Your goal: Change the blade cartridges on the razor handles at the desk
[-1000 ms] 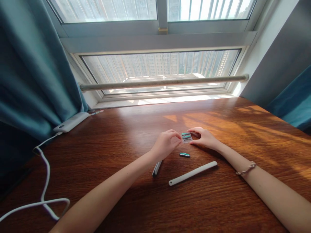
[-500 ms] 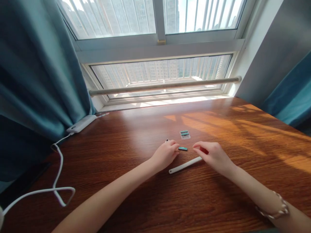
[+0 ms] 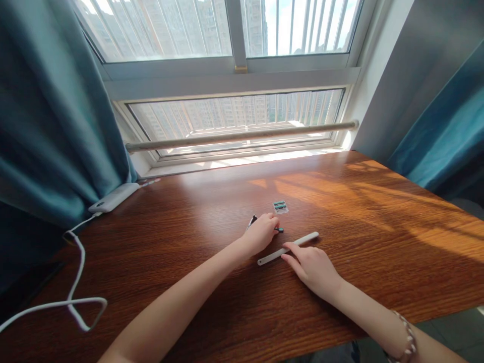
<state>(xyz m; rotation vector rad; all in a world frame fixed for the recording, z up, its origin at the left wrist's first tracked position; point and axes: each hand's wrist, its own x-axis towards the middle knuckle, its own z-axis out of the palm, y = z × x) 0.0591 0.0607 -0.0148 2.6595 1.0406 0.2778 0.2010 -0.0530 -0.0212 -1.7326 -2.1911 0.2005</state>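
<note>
My left hand [image 3: 263, 233] rests low over the table with its fingers bent together. A small black and teal razor cartridge [image 3: 280, 230] pokes out at its fingertips. On the far side of that hand a black and silver piece [image 3: 252, 220] shows; the hand hides part of it. My right hand [image 3: 312, 267] has thumb and forefinger on either side of a slim white stick [image 3: 310, 237], closed on it near its middle. The stick lies slanted on the table and has a small hole at its near end. Beyond my left hand lies a clear plastic case [image 3: 280, 207] with teal-and-black cartridges in it.
The brown wooden table [image 3: 181, 282] runs up to a window with a rail [image 3: 242, 136] across it. At the far left lies a white power strip [image 3: 113, 197] with a white cable [image 3: 81, 252]. Blue curtains [image 3: 56, 111] hang on both sides.
My right hand has moved left and nearer to me, from beside the cartridge onto the white stick. More of the black and silver piece shows and less of the cartridge. The view has shifted slightly.
</note>
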